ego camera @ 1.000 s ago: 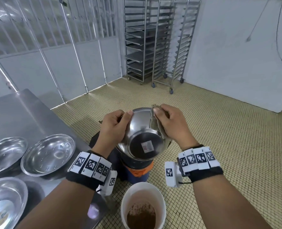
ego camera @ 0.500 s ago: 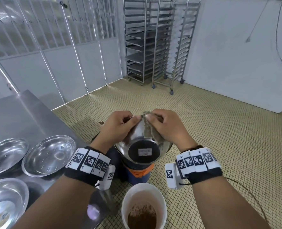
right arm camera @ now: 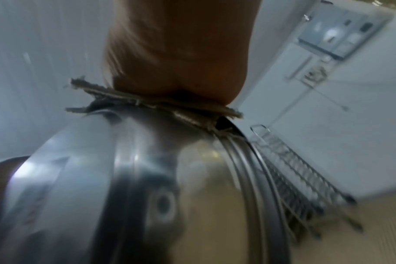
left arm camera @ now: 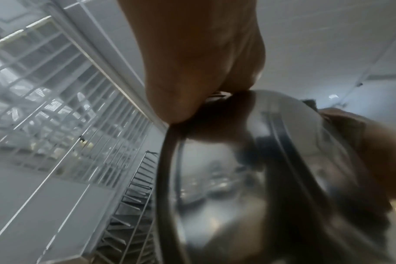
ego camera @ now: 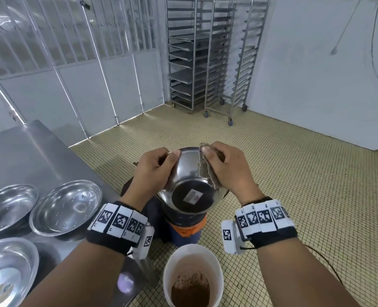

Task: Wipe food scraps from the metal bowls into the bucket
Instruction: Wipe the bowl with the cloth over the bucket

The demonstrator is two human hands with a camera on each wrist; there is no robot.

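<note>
A metal bowl (ego camera: 189, 180) is held tilted on edge with its underside and a white sticker facing me, over a dark bucket with an orange band (ego camera: 184, 227). My left hand (ego camera: 154, 171) grips the bowl's left rim (left arm camera: 237, 178). My right hand (ego camera: 225, 169) pinches a frayed grey-brown rag (ego camera: 206, 169) against the bowl's right rim (right arm camera: 147, 178), the rag (right arm camera: 151, 105) folded over the edge. The bowl's inside is hidden. A white bucket (ego camera: 193, 275) with brown scraps stands on the floor nearest me.
Three more metal bowls (ego camera: 66, 207) (ego camera: 7, 207) (ego camera: 6, 271) lie on the steel table (ego camera: 28, 151) at my left. Wheeled tray racks (ego camera: 205, 58) stand at the far wall. A cable (ego camera: 325, 260) runs over the tiled floor at right.
Half a second ago both hands met at the bowl's top rim; now they have spread apart again, the rag back on the right rim, and the bowl shows more of its side.
</note>
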